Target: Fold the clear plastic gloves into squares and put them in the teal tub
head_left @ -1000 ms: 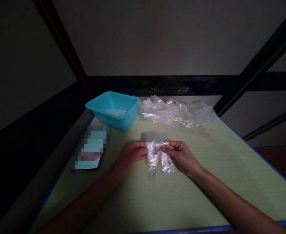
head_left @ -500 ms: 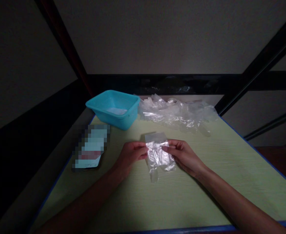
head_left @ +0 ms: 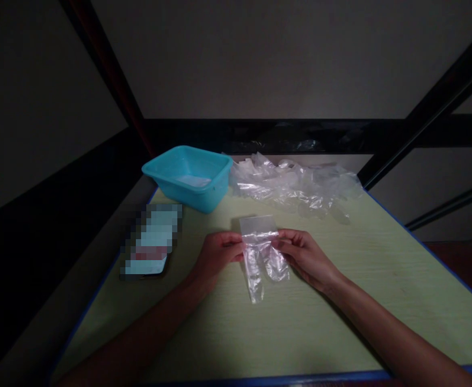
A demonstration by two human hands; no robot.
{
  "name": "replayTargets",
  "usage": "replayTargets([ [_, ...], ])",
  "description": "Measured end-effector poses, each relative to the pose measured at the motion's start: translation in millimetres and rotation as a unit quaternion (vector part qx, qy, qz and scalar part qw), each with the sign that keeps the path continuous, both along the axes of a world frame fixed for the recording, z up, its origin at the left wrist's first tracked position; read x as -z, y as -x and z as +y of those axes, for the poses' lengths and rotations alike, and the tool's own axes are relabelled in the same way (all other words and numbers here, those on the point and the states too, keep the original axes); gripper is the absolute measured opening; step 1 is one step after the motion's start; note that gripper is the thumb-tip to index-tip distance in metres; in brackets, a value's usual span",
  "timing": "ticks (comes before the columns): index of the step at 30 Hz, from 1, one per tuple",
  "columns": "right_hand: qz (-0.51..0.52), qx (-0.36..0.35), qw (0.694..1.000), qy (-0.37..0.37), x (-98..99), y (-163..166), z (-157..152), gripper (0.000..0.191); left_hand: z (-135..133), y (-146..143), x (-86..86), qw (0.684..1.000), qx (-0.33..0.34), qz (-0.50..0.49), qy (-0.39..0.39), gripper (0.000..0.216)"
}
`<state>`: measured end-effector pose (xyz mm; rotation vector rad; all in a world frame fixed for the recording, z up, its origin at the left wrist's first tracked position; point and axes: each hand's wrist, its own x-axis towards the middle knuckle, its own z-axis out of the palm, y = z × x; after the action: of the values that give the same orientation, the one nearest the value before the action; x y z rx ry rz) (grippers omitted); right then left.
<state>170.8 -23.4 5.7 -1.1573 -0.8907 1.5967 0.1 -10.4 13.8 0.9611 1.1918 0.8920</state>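
Note:
A clear plastic glove (head_left: 262,258) lies at the middle of the pale green table (head_left: 380,279), its fingers pointing toward me. My left hand (head_left: 216,254) pinches its left edge and my right hand (head_left: 300,254) pinches its right edge, near the cuff. Both hands rest on the table top with fingers closed on the film. A small flat clear plastic bag (head_left: 258,223) lies just behind the glove, partly under it.
A teal plastic tub (head_left: 187,177) with something white inside stands at the back left. A heap of clear plastic gloves (head_left: 296,183) lies at the back centre. A phone (head_left: 151,244) lies at the left. Dark frame bars run behind and to the right.
The glove has been pulled out longer toward me, its fingers now hanging lower on the table. Both hands stayed nearly in place.

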Motion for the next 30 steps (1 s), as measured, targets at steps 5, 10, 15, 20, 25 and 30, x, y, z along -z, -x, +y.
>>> replayTargets([
  [5,-0.009,-0.004,1.000,-0.011,0.1,-0.1,-0.4,0.011,-1.6,-1.5,-3.7,0.999,-0.008,0.024,-0.024,0.008],
  [10,-0.012,-0.001,1.000,-0.017,-2.8,0.6,-1.6,0.012,-1.5,-1.7,-2.5,0.997,0.003,0.048,-0.064,0.010],
  [15,-0.008,0.008,1.000,-0.022,-4.2,1.5,-1.7,0.012,-1.3,-0.5,2.0,0.991,0.009,0.069,-0.114,0.010],
  [20,-0.016,0.023,0.999,-0.041,-2.1,-1.2,-1.3,0.007,-2.7,-0.2,-0.7,0.984,0.016,0.060,-0.168,0.013],
  [25,-0.019,0.016,0.999,-0.044,-4.1,-3.2,-2.3,0.004,-5.0,-2.3,-4.4,0.979,0.017,0.058,-0.194,0.017],
  [30,-0.030,0.021,0.998,-0.044,-7.3,-2.0,-2.1,0.007,-4.2,-4.8,-3.6,0.988,0.004,0.032,-0.151,0.038],
])
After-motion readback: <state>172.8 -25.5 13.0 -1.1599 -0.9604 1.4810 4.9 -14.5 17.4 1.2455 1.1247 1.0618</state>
